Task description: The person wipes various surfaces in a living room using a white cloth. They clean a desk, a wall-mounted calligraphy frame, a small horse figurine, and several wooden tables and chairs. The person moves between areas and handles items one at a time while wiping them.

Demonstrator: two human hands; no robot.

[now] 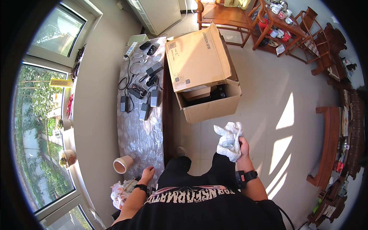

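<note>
A crumpled white cloth (229, 142) hangs bunched in my right hand (244, 148), over my right thigh. On the left, my left hand (148, 174) is low over the near end of a table with a shiny clear cover (141, 135). Its fingers look loosely curled, and whether anything is under them cannot be made out. A pale cylindrical pot (123, 164) lies tipped near that hand. Farther along the table are several dark grey power devices (144, 111) and black cables (126, 83).
Ahead on the floor stands an open cardboard box (212, 107) with dark contents, and another carton (198, 60) rests tilted on it. A white power strip (131, 49) lies at the table's far end. Wooden furniture (325, 143) lines the right side. A plastic bag (119, 194) sits beside my left forearm.
</note>
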